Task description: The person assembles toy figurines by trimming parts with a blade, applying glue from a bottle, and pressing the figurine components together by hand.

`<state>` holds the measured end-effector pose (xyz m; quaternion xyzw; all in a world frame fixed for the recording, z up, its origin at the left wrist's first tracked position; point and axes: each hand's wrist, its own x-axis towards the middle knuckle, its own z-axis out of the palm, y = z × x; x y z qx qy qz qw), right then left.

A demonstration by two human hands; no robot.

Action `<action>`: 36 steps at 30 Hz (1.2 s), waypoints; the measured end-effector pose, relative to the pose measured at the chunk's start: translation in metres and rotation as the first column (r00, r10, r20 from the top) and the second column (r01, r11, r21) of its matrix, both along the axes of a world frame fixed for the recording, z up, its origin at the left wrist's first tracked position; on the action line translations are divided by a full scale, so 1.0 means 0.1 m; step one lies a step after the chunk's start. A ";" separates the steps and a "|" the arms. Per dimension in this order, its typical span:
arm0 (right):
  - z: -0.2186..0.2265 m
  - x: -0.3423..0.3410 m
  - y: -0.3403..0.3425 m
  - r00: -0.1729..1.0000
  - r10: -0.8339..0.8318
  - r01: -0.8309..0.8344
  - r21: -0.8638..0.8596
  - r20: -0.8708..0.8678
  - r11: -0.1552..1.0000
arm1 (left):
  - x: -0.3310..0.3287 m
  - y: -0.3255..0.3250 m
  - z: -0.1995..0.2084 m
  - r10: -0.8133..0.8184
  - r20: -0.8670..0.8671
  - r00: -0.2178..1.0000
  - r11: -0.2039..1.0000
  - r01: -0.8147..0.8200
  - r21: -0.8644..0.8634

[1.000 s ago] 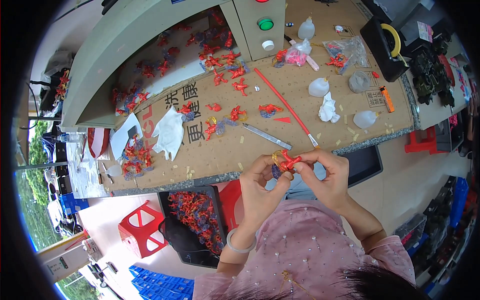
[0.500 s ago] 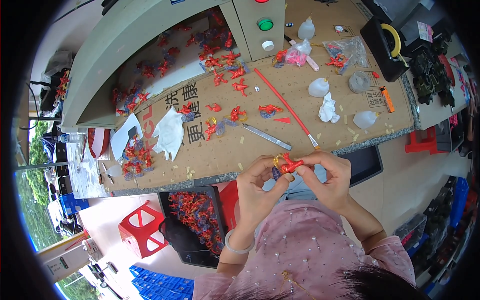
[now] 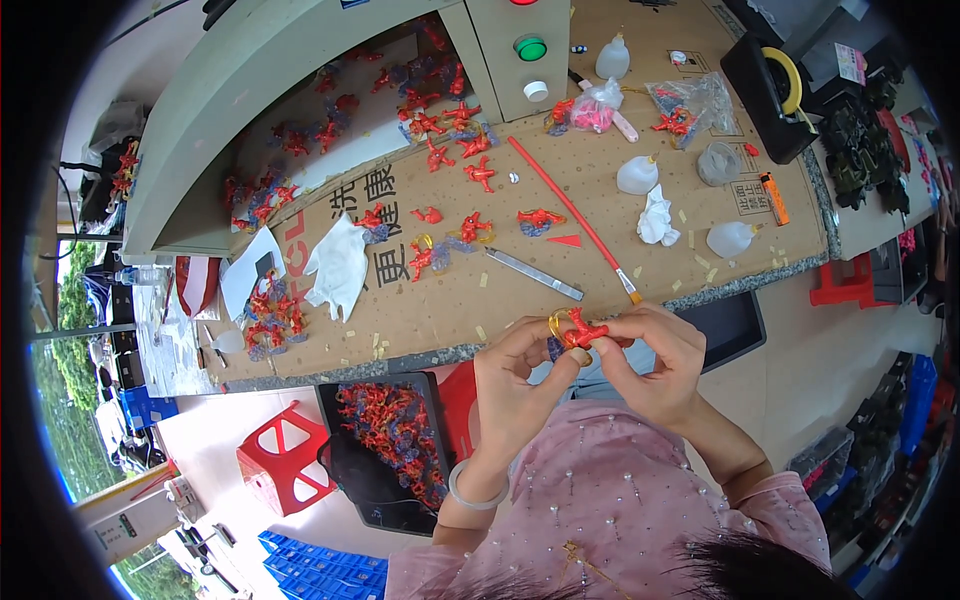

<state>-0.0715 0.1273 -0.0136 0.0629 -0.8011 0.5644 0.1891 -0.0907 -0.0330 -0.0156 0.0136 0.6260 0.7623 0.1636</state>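
left hand (image 3: 520, 385) and right hand (image 3: 655, 365) stay pinched on red toy figure (image 3: 583, 333), unmoved | figure's detail unclear

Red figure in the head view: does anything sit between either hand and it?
Nothing visible does. The left hand and right hand both pinch the small red figure directly at their fingertips, just off the table edge. A yellow ring is attached to it, not blocking the grip.
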 end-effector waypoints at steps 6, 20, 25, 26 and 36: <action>0.03 0.00 0.00 0.996 -0.012 0.019 0.073 -0.091 0.997 | 0.01 0.01 0.01 0.002 -0.026 1.000 1.000 -0.002 0.017; 0.02 0.00 -0.02 0.995 -0.025 0.034 0.090 -0.098 0.995 | 0.02 0.04 0.04 0.029 -0.019 0.999 0.999 -0.030 -0.017; 0.03 0.00 -0.03 0.992 -0.036 0.049 0.104 -0.123 0.993 | 0.02 0.05 0.06 0.050 -0.006 0.999 0.997 -0.051 -0.056; 0.02 0.00 -0.03 0.992 -0.035 0.048 0.103 -0.123 0.994 | 0.02 0.04 0.06 0.047 -0.009 0.999 0.997 -0.047 -0.063; 0.03 0.00 -0.05 0.989 -0.048 0.063 0.102 -0.138 0.993 | 0.02 0.05 0.07 0.057 0.007 0.998 0.996 -0.057 -0.073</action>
